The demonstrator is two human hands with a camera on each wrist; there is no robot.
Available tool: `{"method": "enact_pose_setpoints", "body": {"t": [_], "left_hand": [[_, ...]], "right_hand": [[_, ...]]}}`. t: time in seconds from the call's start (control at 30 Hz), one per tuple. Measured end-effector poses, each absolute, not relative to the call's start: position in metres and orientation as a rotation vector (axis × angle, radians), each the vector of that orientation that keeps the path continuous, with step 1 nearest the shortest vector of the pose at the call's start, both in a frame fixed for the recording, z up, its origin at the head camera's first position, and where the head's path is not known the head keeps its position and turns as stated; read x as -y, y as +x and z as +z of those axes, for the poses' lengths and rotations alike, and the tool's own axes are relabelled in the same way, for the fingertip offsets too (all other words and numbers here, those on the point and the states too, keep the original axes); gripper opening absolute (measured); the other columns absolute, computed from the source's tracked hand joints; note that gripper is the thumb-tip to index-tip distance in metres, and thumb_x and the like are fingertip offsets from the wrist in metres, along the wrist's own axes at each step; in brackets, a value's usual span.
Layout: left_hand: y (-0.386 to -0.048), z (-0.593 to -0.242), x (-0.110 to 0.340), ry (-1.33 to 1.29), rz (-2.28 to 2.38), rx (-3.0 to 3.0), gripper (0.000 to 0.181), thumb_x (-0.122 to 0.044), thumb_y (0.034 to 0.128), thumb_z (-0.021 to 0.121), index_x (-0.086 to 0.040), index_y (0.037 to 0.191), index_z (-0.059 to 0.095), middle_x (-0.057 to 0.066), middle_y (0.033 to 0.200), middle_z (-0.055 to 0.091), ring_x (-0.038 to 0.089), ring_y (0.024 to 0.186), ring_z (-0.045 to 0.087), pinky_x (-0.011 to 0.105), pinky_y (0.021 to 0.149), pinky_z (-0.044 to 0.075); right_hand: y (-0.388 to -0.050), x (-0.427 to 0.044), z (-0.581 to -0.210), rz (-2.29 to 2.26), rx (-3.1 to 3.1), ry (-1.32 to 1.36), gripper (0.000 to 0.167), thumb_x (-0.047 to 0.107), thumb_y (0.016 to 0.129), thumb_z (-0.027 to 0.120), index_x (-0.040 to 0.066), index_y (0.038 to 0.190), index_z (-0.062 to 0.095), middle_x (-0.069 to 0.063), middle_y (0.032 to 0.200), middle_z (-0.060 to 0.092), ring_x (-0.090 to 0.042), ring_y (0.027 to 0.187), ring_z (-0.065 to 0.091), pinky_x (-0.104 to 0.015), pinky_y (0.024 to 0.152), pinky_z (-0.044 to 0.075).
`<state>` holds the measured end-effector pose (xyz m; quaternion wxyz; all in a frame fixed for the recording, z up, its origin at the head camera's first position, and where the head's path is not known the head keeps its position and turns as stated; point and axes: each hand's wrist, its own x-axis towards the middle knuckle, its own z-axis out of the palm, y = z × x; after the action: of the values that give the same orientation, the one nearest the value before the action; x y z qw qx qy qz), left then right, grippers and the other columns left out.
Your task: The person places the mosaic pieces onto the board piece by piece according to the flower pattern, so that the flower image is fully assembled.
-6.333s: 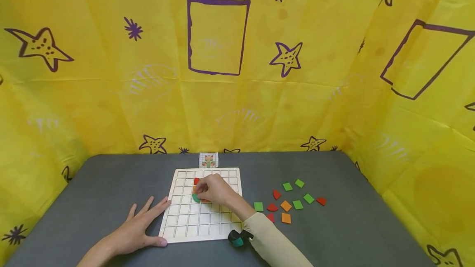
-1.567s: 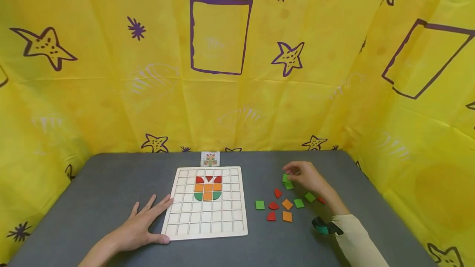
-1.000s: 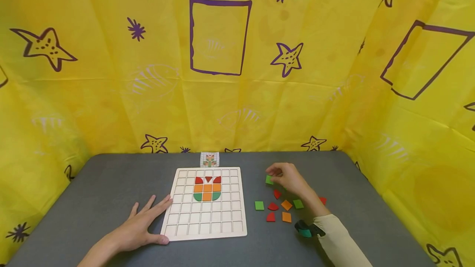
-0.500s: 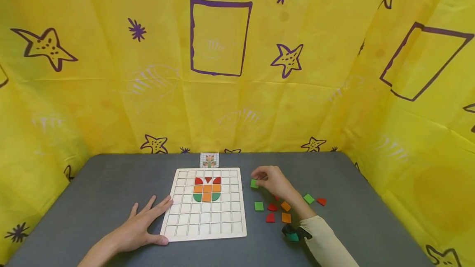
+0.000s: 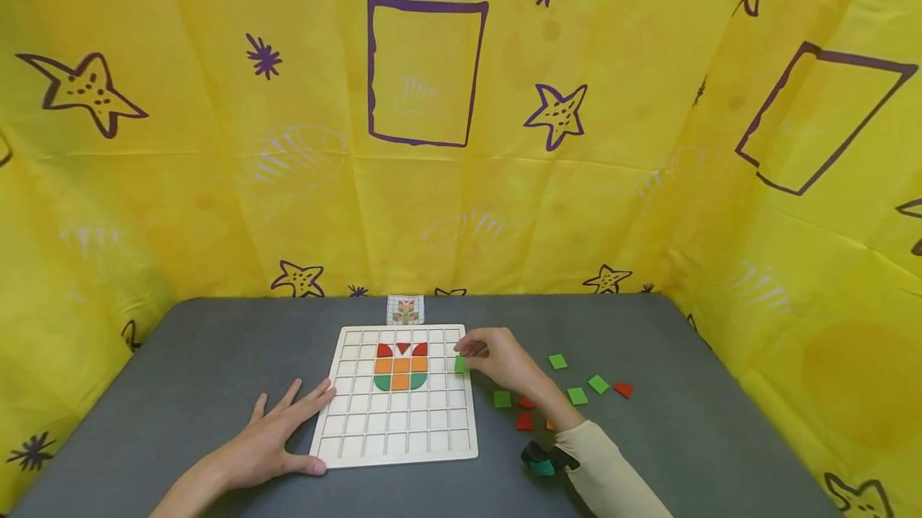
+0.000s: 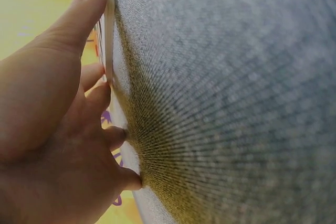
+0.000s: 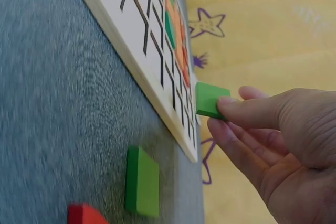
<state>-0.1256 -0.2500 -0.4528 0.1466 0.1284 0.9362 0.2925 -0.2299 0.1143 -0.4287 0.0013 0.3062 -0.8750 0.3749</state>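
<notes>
head view: a grey tabletop (image 5: 238, 358) stands before a yellow cloth backdrop (image 5: 627, 206) printed with purple starfish and frames. a square, pale wooden board with a grooved grid (image 5: 366, 446) lies flat on it. set in the board's cells are two rounded red tiles (image 5: 420, 350) flanking a red triangular tile (image 5: 403, 348), orange square tiles (image 5: 400, 366) below these, and rounded dark green tiles (image 5: 382, 382) at the lower corners of the group. a small printed card (image 5: 406, 311) lies just beyond the board's far edge. the left hand (image 5: 266, 442) is spread, its fingers extended, touching the board's left edge. the right hand (image 5: 503, 359) pinches a flat, light green square tile (image 5: 460, 364) over the board's right border. loose green square tiles (image 5: 577, 396) and loose red tiles (image 5: 623, 390) lie on the tabletop right of the board; an orange piece (image 5: 551, 425) is mostly hidden by the forearm.

left wrist view: the thumb lies along the board's edge; two fingertips rest on the tabletop.

right wrist view: the thumb presses the pinched tile's face, with fingers behind it. whether this tile touches the board cannot be told. a loose green tile lies near the board's edge, with part of a red one beside it.
</notes>
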Motion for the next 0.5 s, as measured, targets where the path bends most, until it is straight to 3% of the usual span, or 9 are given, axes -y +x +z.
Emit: {"method": "enact_pose_setpoints", "body": {"t": [0.5], "left_hand": [[-0.124,-0.453,0.251,0.405,0.849,-2.705,0.105,-0.054,0.064,0.082,-0.017,0.152,0.038,0.015,0.159,0.028,0.058,0.141,0.004,0.08,0.097,-0.01]], "right_hand": [[-0.22,-0.083,-0.432,1.247,2.741,1.038,0.015,-0.001,0.084,0.074,0.006,0.098,0.074,-0.002,0.091,0.072,-0.006,0.082,0.063,-0.022,0.075,0.054]]}}
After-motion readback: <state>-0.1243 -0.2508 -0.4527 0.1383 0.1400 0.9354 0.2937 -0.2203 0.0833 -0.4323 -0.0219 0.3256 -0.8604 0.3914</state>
